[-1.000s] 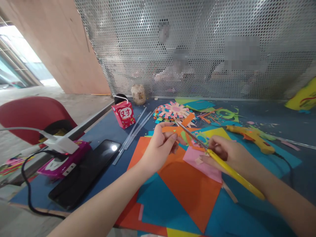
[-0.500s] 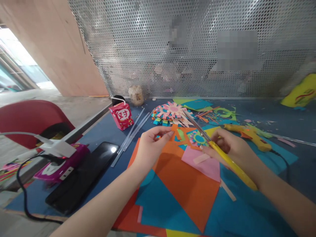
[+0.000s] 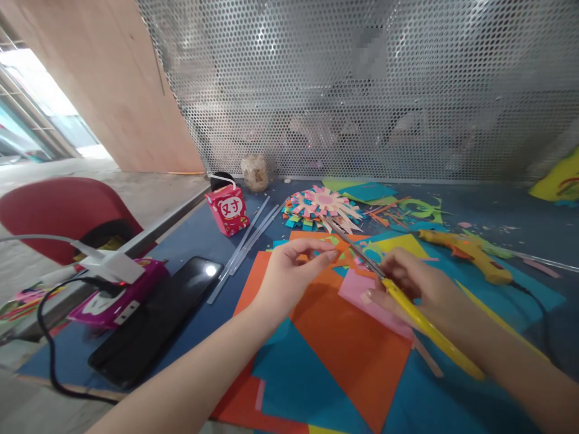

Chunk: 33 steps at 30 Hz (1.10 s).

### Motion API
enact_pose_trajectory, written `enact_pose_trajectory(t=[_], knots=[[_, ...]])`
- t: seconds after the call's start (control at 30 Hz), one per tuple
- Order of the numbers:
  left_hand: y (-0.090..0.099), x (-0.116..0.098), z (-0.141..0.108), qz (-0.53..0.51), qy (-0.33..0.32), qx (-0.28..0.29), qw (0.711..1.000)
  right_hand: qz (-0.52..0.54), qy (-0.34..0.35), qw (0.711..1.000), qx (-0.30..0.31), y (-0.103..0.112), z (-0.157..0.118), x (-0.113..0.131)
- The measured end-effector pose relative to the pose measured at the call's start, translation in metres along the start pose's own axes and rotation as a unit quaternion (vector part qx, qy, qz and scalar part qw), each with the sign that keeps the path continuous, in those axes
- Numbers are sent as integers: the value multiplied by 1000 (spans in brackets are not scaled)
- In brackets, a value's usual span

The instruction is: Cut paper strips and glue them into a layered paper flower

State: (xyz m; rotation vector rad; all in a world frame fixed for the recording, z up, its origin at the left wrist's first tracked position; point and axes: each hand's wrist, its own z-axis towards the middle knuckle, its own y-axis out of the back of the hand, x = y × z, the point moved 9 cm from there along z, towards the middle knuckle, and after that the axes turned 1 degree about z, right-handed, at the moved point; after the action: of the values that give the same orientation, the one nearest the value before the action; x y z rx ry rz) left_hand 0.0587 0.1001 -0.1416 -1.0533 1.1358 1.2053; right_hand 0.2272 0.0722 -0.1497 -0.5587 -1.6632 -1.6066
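Observation:
My right hand (image 3: 407,289) is closed round the yellow-handled scissors (image 3: 416,313), whose metal blades point up and left toward the paper flowers (image 3: 323,202). My left hand (image 3: 296,271) has thumb and forefinger close together above the orange paper (image 3: 344,337); whatever is between the fingertips is too small to make out. Beneath my right hand lies a pink sheet (image 3: 362,298). Small cut pieces in green, blue and orange lie between the hands, partly hidden by the scissors. Blue paper (image 3: 298,374) overlaps the orange sheets near the front.
A yellow glue gun (image 3: 474,253) lies at the right. Clear glue sticks (image 3: 253,238), a red drink box (image 3: 228,209) and a jar (image 3: 254,173) stand or lie left of the flowers. A black phone (image 3: 156,319) is beside a purple power strip (image 3: 120,295). Perforated metal (image 3: 289,90) rises behind.
The view has shifted slightly. My left hand has moved right, nearer the scissors blades. My right hand still holds the scissors, now lower beside the pink sheet.

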Motion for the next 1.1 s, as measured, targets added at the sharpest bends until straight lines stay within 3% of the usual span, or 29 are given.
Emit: enact_pose_trajectory(t=[0.13, 0.27, 0.63, 0.8, 1.1], knots=[[-4, 0, -1, 0, 8, 15, 1000, 2, -5, 1000, -6, 0, 0, -4], [3, -4, 0, -52, 5, -26, 998, 23, -26, 999, 3, 0, -4, -2], [18, -6, -1, -173, -26, -96, 980, -56, -20, 998, -16, 1, -6, 0], [12, -9, -1, -214, -13, -66, 975, -34, -17, 999, -6, -1, -6, -4], [3, -9, -5, -116, 10, -39, 992, -1, -29, 999, -24, -1, -8, -3]])
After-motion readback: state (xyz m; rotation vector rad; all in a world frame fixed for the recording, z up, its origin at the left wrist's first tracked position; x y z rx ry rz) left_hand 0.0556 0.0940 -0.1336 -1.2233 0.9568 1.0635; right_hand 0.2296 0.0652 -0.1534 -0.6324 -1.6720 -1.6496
